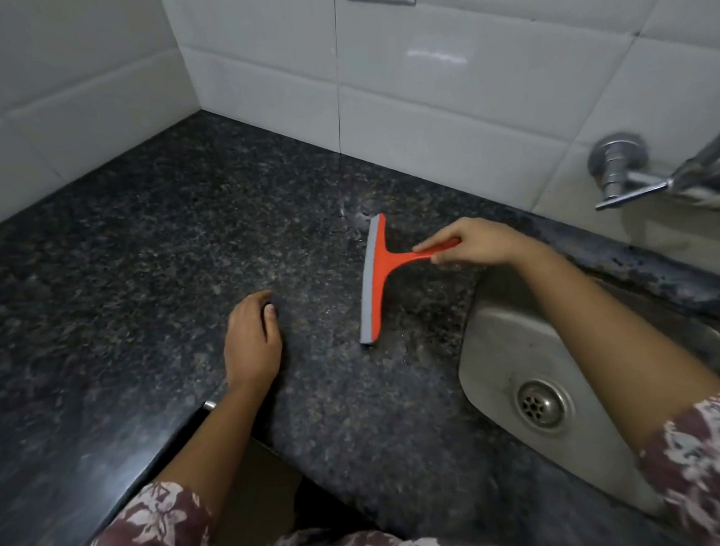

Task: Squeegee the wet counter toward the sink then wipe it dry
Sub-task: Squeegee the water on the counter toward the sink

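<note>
An orange squeegee (375, 278) with a grey rubber blade lies with its blade on the dark speckled granite counter (177, 238), just left of the steel sink (512, 349). My right hand (473, 243) grips the squeegee's handle, reaching over the sink's far corner. My left hand (252, 340) rests palm down on the counter, to the left of the blade, fingers loosely curled and holding nothing. A faint wet sheen shows on the counter near the blade's far end. No cloth is in view.
White tiled walls (425, 86) meet in a corner behind the counter. A chrome wall tap (632, 173) juts out above the sink at the right. The sink's drain (544, 403) sits near the front. The counter's front edge runs diagonally at lower left.
</note>
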